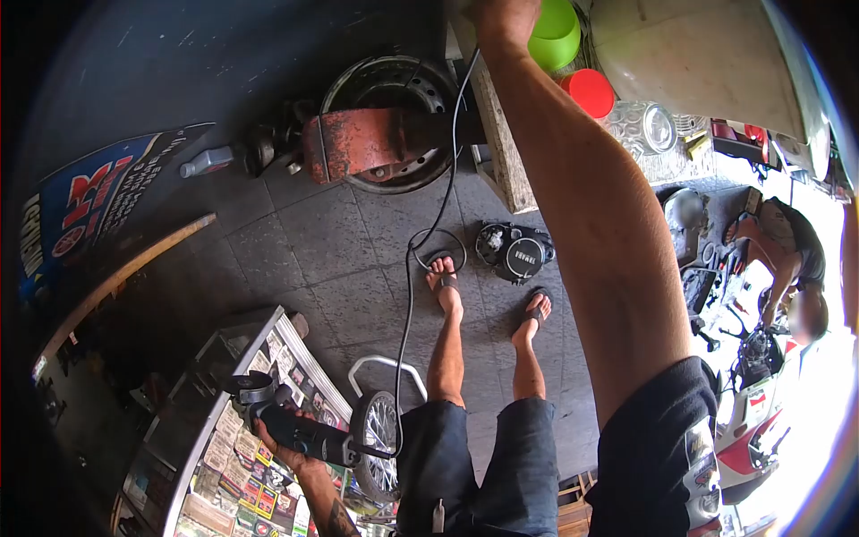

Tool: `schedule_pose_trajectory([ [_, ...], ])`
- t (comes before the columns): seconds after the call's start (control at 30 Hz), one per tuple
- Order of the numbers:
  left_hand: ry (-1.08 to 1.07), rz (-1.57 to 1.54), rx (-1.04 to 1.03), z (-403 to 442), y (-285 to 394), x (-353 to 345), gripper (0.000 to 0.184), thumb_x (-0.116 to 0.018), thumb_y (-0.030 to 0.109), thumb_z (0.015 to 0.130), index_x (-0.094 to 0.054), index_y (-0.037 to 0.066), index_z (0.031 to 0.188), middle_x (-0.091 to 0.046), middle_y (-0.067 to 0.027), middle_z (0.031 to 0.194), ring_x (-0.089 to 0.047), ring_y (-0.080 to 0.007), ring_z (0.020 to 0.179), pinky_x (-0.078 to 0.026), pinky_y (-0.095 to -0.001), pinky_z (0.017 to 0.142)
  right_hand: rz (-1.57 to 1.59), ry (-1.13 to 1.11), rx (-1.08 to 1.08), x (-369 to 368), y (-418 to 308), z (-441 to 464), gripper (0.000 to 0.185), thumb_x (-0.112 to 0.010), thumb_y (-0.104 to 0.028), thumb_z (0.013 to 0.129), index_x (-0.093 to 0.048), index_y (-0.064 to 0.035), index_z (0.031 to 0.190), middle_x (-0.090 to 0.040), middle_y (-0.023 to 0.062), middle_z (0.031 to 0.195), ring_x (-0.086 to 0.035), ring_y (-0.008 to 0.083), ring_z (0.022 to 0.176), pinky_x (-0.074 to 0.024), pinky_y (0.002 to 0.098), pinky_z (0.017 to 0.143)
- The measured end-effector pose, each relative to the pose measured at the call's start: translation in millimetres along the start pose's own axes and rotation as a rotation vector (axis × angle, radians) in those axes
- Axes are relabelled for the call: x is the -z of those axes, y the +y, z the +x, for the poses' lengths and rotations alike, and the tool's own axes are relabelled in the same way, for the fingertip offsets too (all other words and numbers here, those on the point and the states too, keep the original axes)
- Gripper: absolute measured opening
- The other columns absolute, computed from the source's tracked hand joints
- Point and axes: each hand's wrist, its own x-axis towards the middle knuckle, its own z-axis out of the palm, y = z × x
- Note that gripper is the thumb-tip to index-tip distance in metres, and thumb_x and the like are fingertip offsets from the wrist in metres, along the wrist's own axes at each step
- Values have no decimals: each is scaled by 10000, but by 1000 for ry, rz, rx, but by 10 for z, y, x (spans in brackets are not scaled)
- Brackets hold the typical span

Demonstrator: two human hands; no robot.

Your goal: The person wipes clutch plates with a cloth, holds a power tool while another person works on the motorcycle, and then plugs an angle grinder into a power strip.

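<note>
On the left, my left hand [284, 447] is wrapped round the dark body of an angle grinder [313, 436], above a glass display case. The grinder's disc and guard [250, 387] point to the upper left. From its rear end a black power cord [407, 345] loops over the floor by my foot and rises to my right hand [506, 22]. That arm is stretched far forward to the top edge over a wooden bench. Its fingers are mostly cut off by the frame, so their grip is hidden. Near it stand a green bowl [555, 36] and a red-lidded jar [588, 92].
A round black engine cover [519, 253] lies on the tiles ahead of my feet. Beyond are a wheel rim [385, 76] and a red metal part [358, 143]. A spoked wheel [378, 438] stands beside my leg. At right, another person [787, 242] bends over motorcycle parts.
</note>
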Motion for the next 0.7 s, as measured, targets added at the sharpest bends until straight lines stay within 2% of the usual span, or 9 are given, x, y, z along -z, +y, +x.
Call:
schedule_pose_trajectory([
  [0.07,21,60,12,-18,-7,-66,587,-577,558,856,-622,-22,934,-668,-150,789,-659,-261,690,-565,-385,687,17,89,-20,-69,63,24,293,-631,-297,866,-632,-10,921,-646,221,819,-622,425,800,-479,481,653],
  [0.17,-39,63,30,35,-36,-29,593,-566,565,858,-628,-19,932,-681,-151,778,-666,-261,663,-572,-393,697,-40,86,-86,-124,104,35,293,-626,-298,872,-634,-10,921,-648,225,817,-626,423,800,-482,477,659],
  [0.23,-37,34,23,75,-63,57,594,-562,563,861,-627,-23,931,-681,-162,793,-668,-270,680,-575,-399,718,-40,115,-66,-110,108,37,285,-624,-292,873,-635,-11,922,-651,223,821,-628,421,798,-483,477,661],
  [0.3,-27,23,44,78,-71,33,575,-545,552,879,-575,-17,955,-639,-141,811,-647,-267,719,-566,-415,679,-37,141,-49,-19,13,31,278,-623,-286,873,-636,-12,923,-654,221,824,-630,420,796,-484,476,663],
  [0.4,-49,29,44,92,-82,27,576,-549,547,881,-585,-23,954,-643,-138,821,-647,-259,736,-565,-409,688,92,61,-46,33,-22,87,268,-627,-282,869,-640,-19,919,-654,220,829,-629,418,793,-485,474,669],
  [0.47,-40,27,40,96,-84,12,577,-550,547,880,-589,-24,954,-645,-138,827,-647,-256,737,-565,-408,688,-115,-2,-105,-29,0,124,253,-625,-269,868,-643,-21,913,-651,221,827,-622,423,799,-484,477,674],
  [0.5,-29,31,31,90,-86,-4,573,-571,542,869,-595,-24,954,-652,-146,819,-649,-260,729,-567,-406,706,-115,-1,-106,-18,4,120,253,-625,-269,868,-643,-21,913,-651,221,827,-622,423,799,-484,477,674],
  [0.6,-33,25,23,82,-97,-52,571,-597,538,854,-600,-24,954,-658,-153,810,-650,-265,720,-569,-403,723,-34,16,-91,38,-65,99,258,-622,-265,870,-644,-9,898,-646,230,824,-617,430,804,-481,483,683],
  [0.7,-37,38,25,48,-117,-92,573,-604,539,849,-600,-24,953,-656,-155,804,-647,-266,717,-569,-399,720,63,7,-173,30,-71,118,266,-620,-255,873,-644,9,882,-643,244,838,-613,441,820,-478,489,698],
])
